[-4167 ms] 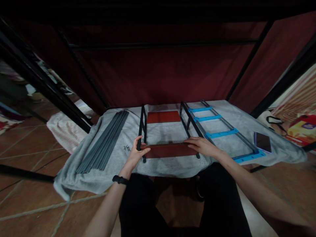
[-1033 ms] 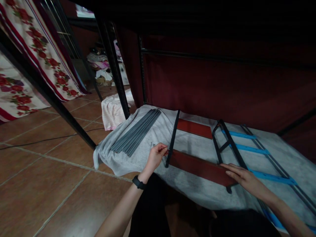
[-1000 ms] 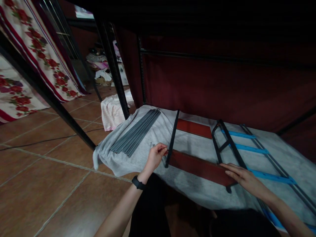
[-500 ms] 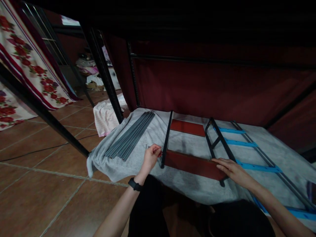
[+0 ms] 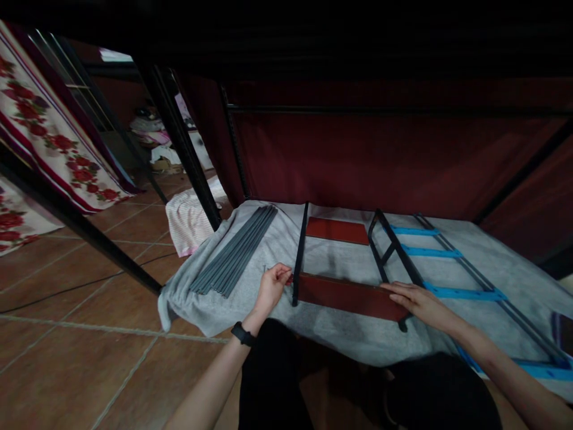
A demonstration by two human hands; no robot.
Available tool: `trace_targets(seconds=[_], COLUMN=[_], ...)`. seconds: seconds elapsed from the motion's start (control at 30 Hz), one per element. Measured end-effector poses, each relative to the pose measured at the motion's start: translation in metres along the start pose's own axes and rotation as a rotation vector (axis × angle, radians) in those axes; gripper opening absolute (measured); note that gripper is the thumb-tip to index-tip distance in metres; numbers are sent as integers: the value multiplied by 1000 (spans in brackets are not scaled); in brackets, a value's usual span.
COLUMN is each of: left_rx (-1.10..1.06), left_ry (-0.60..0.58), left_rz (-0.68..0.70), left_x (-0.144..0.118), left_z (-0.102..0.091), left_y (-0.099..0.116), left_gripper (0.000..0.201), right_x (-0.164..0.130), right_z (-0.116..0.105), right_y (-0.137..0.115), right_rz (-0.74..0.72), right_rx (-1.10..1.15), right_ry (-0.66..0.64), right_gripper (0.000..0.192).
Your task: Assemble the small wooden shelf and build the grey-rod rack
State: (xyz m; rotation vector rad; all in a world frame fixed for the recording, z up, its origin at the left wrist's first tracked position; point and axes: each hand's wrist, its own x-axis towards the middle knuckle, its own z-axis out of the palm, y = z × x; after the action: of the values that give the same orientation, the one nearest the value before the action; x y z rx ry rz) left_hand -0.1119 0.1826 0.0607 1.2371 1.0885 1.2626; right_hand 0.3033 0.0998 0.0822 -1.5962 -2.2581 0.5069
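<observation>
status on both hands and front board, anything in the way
Left hand pinched at left black frame, contents unclear. Right hand open on front board, right end. Board between that frame and right frame. Grey rods left, blue bars right, neither blocking.

Small piece (image 5: 289, 279), pinched in my left hand (image 5: 271, 285): too small to identify. Loose bits (image 5: 265, 268) beyond that hand: partly hidden by it, kind unclear. Front red-brown board (image 5: 344, 294): upper right corner covered by my right hand (image 5: 412, 300). Nearest blue bar (image 5: 542, 371): partly behind my right forearm (image 5: 496, 357). Phone (image 5: 563, 333): cut by the right edge. Floral curtain (image 5: 58, 143): cut by the left edge. Heap (image 5: 154, 140) in background: blurred, contents indistinct.
</observation>
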Motion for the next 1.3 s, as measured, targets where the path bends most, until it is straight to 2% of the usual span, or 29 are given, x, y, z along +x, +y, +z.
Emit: trace_targets(seconds=[0.17, 0.3, 0.47, 0.53, 0.63, 0.73, 0.8, 0.87, 0.97, 1.03, 1.13, 1.2, 1.3], left_rx=[-7, -4, 118, 177, 123, -29, -49, -2, 20, -25, -173, -197, -56], left_ry=[4, 23, -29, -53, -88, 11, 82, 94, 70, 33, -13, 37, 116], left_rz=[-39, -29, 162, 186, 102, -48, -111, -102, -36, -19, -84, -125, -81], left_x=[-2, 0, 1, -1, -8, -12, -11, -9, -6, -8, -13, -14, -12], left_z=[-3, -4, -7, -11, -15, -13, -7, -1, 4, 3, 3, 5, 8], left_y=[3, 2, -9, -13, -10, -3, 1, 3, 5, 8, 11, 10, 5], left_gripper=[31, 23, 14, 12, 10, 19, 29, 34, 30, 26, 35, 34, 34], right_x=[0, -1, -1, 0, 1, 0, 0, -1, -1, -1, -1, -1, -1], right_z=[1, 4, 7, 7, 6, 5, 5, 5, 5, 4, 4, 3, 3], right_y=[0, 4, 6, 6, 4, 3, 3, 2, 1, 0, -2, -2, -3], right_rz=[0, -12, -27, -28, -20, -17, -19, -22, -22, -20, -26, -30, -34], right_rx=[-6, -41, -84, -95, -104, -106, -105, -103, -105, -111, -113, -110, -104], right_ry=[5, 28, 60, 59, 60, 58, 61, 66, 68, 70, 75, 78, 86], right_gripper=[46, 46, 45, 45, 45, 44, 44, 44, 43, 42, 42, 43, 43])
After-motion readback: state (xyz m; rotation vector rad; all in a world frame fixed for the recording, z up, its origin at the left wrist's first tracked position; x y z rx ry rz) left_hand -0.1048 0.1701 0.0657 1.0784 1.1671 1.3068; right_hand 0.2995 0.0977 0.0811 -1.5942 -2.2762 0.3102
